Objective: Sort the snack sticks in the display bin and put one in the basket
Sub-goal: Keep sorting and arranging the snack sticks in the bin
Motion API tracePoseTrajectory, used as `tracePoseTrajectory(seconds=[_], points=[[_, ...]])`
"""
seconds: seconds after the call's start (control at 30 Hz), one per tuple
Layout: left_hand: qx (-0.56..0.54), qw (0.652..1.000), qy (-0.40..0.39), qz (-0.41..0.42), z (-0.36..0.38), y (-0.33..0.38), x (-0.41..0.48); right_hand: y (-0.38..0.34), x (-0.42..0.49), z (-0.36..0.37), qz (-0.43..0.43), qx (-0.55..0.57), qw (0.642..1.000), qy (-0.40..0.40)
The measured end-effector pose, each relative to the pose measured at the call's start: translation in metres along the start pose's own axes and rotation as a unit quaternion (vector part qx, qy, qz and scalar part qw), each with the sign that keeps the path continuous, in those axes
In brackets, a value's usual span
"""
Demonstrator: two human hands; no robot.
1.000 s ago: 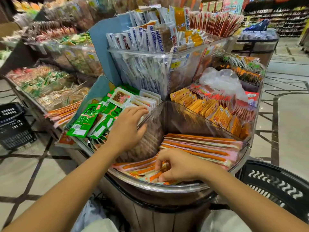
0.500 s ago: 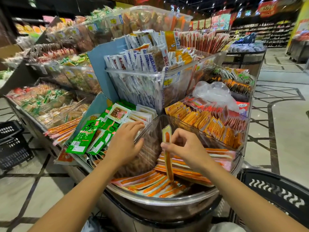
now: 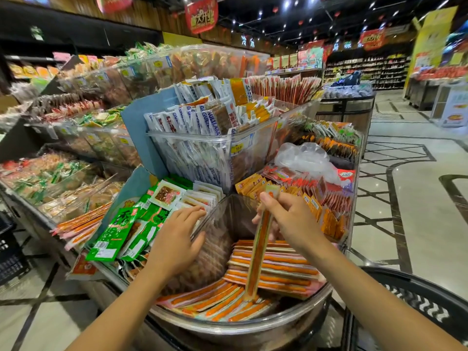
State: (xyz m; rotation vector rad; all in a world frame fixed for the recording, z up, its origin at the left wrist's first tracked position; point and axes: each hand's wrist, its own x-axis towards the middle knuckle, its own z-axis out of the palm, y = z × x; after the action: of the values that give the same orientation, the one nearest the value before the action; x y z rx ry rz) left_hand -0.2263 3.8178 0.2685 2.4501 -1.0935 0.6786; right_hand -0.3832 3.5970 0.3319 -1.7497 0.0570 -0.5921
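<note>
Head view showed the left hand (image 3: 177,239) lying flat, fingers straight, over the left wall of the display bin (image 3: 253,324), probably to steady it. The right hand (image 3: 286,221) pinched one snack stick (image 3: 258,254) by its top, upright over the stacked sticks (image 3: 273,272), seemingly singled out for the basket (image 3: 417,302) beyond the bin's right edge.

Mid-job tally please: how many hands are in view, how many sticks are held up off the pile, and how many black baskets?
Hands: 2, left hand and right hand
Sticks held up: 1, the snack stick in the right hand
Black baskets: 2, the basket at lower right and the basket at far left
Total: 5
</note>
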Motion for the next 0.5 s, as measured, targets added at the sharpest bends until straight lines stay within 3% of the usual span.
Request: tracePoseTrajectory(seconds=[0.4, 0.5], points=[[0.043, 0.999, 0.003, 0.026, -0.004, 0.005, -0.001, -0.01, -0.005, -0.011, -0.044, 0.016, 0.999, 0.013], [0.007, 0.999, 0.022, 0.041, -0.007, 0.021, -0.006, -0.013, -0.004, -0.014, -0.058, 0.02, 0.997, 0.037]])
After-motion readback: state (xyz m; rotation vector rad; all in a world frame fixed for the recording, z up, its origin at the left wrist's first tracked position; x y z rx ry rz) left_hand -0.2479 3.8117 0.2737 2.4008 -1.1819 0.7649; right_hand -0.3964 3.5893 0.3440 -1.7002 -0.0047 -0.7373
